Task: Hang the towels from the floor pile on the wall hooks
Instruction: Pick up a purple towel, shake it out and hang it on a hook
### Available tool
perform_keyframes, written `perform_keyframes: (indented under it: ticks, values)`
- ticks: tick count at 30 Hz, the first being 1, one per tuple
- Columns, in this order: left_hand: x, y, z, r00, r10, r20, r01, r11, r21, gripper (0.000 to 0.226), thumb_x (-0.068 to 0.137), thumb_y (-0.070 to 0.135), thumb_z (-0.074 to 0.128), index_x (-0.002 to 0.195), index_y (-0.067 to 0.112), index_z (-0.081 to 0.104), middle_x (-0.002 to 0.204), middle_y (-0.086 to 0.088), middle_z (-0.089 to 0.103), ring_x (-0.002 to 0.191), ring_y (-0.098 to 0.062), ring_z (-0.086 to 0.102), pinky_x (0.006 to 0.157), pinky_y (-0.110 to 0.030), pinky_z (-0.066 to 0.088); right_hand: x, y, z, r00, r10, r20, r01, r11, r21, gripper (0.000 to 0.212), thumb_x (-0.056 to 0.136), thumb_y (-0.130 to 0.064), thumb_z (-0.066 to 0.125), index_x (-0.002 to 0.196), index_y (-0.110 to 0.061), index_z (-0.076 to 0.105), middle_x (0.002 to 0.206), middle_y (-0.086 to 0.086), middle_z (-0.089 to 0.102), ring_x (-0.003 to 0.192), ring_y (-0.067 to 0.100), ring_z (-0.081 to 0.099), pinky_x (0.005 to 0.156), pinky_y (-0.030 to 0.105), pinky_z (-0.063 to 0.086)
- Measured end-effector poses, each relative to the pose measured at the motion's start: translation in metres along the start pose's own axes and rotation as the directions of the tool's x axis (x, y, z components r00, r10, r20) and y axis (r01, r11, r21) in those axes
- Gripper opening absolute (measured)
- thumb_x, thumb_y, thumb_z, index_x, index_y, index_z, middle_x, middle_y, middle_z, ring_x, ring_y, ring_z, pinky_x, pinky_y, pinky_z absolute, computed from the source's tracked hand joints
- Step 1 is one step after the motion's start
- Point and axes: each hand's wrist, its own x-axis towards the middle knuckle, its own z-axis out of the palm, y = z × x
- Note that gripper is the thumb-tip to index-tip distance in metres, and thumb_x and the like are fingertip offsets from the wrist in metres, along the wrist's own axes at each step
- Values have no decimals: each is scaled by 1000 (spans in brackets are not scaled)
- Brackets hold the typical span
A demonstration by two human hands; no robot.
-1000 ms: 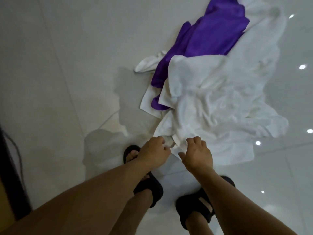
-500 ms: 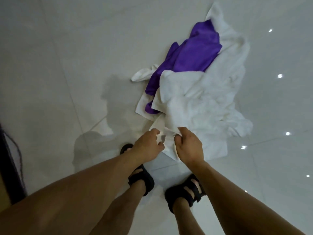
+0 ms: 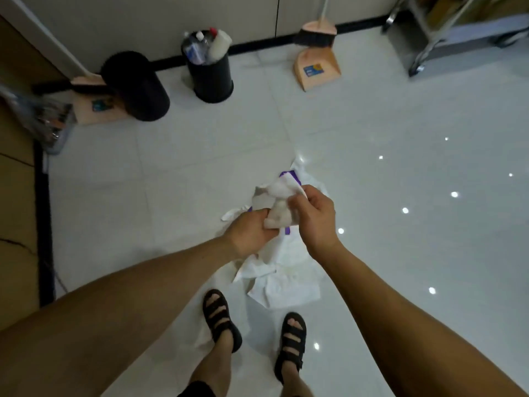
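A white towel (image 3: 277, 202) is lifted off the floor, bunched between both hands. My left hand (image 3: 249, 231) grips its lower corner and my right hand (image 3: 315, 216) pinches the upper edge. The rest of the white towel pile (image 3: 286, 282) hangs and lies on the floor below, in front of my feet. A strip of the purple towel (image 3: 291, 176) shows behind the lifted cloth; most of it is hidden. No wall hooks are in view.
Two black bins (image 3: 213, 73) (image 3: 137, 87) stand against the far wall, one filled with bottles. Peach dustpans with brushes (image 3: 316, 65) (image 3: 94, 103) lean nearby. A metal trolley (image 3: 446, 32) is at the top right, a wooden door (image 3: 17, 196) on the left.
I have straightened up from crouching low over the pile. Both hands closed on the white towel's corner and lifted it off the floor; the room's far wall has come into view.
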Motion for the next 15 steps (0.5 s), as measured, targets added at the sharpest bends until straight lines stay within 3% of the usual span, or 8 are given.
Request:
perform_keyframes:
  ticks: [3, 4, 6, 9, 12, 15]
  values:
    - [-31, 46, -39, 992, 14, -122, -16, 1000, -16, 11, 88, 26, 60, 95, 21, 65, 97, 0, 68, 92, -22, 63, 78, -32, 51, -13, -60, -20, 992, -126, -11, 126, 992, 4, 20, 78, -27, 47, 84, -27, 67, 94, -3, 67, 91, 14, 63, 82, 37, 52]
    - [-43, 59, -52, 985, 25, -168, -34, 998, -48, 2, 87, 24, 62, 88, 23, 63, 90, 1, 66, 88, -21, 63, 74, -31, 50, -17, -77, -26, 989, -150, 3, 150, 988, 33, 25, 80, -28, 46, 93, -31, 67, 105, -3, 67, 101, 15, 62, 88, 36, 51]
    - [-66, 91, -80, 962, 63, -264, -90, 992, -90, 9, 86, 20, 64, 79, 23, 59, 78, 5, 62, 78, -17, 59, 64, -24, 45, -24, -112, -38, 987, -157, 45, 150, 980, 131, 33, 81, -30, 44, 103, -22, 67, 108, 4, 68, 102, 19, 63, 91, 40, 50]
    - [-101, 147, -114, 923, 130, -363, -192, 972, -139, 2, 86, 18, 62, 85, 18, 64, 81, 2, 63, 77, -18, 59, 65, -21, 47, -36, -161, -43, 962, -209, 173, 169, 960, 222, 34, 81, -37, 54, 103, -15, 68, 102, 8, 71, 96, 22, 66, 90, 43, 50]
    - [-136, 206, -143, 880, 160, -448, -283, 934, -221, 13, 89, 24, 61, 97, 17, 68, 95, -4, 69, 88, -18, 64, 77, -32, 53, -56, -200, -45, 835, -425, 350, 334, 896, 291, 41, 81, -45, 65, 117, -25, 63, 115, 2, 69, 109, 17, 64, 93, 35, 52]
    - [-174, 247, -170, 828, 167, -535, -359, 891, -278, 18, 82, 24, 63, 96, 15, 71, 95, -10, 72, 88, -26, 69, 81, -39, 55, -76, -220, -45, 773, -399, 493, 302, 915, 268, 89, 65, -39, 85, 140, -26, 38, 123, 4, 66, 114, 18, 63, 91, 31, 53]
